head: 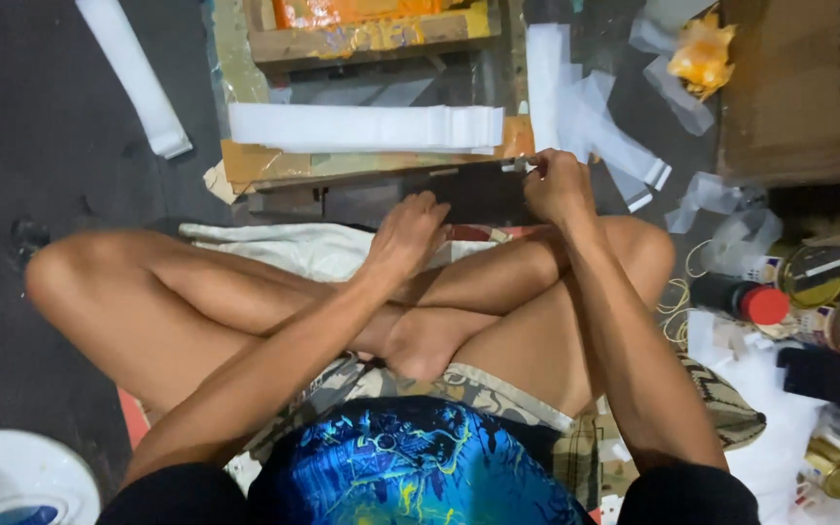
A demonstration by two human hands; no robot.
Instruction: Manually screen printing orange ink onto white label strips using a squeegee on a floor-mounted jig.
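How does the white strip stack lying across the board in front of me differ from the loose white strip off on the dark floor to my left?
The white strip stack lies level across the board, layered, its right end stepped; the loose strip lies slanted on the dark floor, single and narrower. The stack lies just beyond the right hand and left hand; the loose strip lies further away. Both are plain white and flat.

Near the dark panel (483, 194) lie white strips (362, 127) and an orange frame (367, 19). Right of the panel is a bottle with a red cap (763, 304), beside brown cardboard (809, 87). Below it, shorts (410, 467) have blue-yellow splashes.
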